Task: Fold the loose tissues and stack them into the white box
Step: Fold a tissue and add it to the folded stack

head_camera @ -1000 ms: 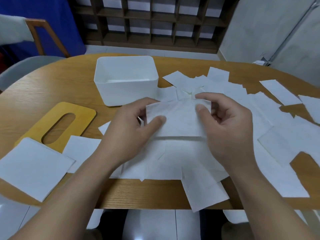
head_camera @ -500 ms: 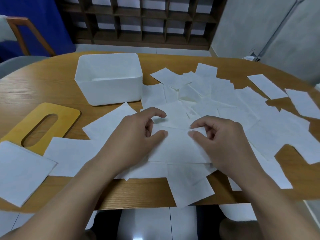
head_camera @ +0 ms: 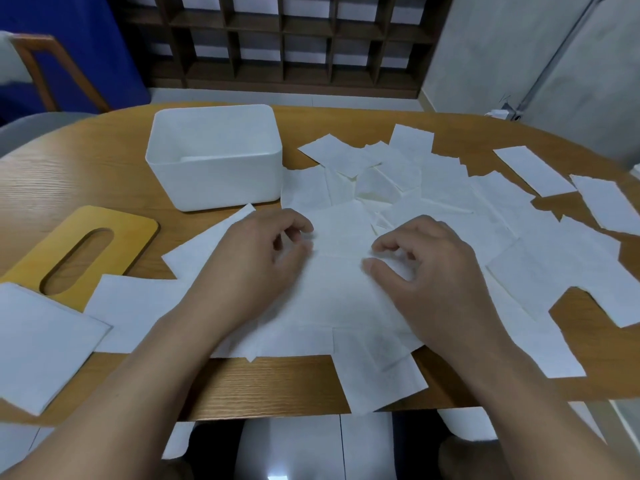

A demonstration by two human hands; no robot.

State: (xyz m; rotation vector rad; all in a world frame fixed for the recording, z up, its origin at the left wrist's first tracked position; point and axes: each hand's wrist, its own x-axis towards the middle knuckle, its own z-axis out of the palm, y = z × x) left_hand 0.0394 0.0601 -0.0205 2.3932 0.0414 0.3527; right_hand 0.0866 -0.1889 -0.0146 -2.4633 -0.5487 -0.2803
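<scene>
Left hand [head_camera: 256,268] and right hand [head_camera: 433,271], fingers curled, rest on one tissue [head_camera: 339,289]; any pinch is unclear. Risk: neighbouring sheets drag along. White box [head_camera: 214,181] at 11 o'clock.

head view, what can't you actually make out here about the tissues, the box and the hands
- White box, head view: its near wall hides most of the floor; whether any tissues are stacked inside cannot be told.
- Tissue under both hands: left hand and right hand cover its side edges.
- Fingertips of both hands curl under, so a pinch cannot be confirmed.
- Tissue at left: cut off by the frame edge.
</scene>
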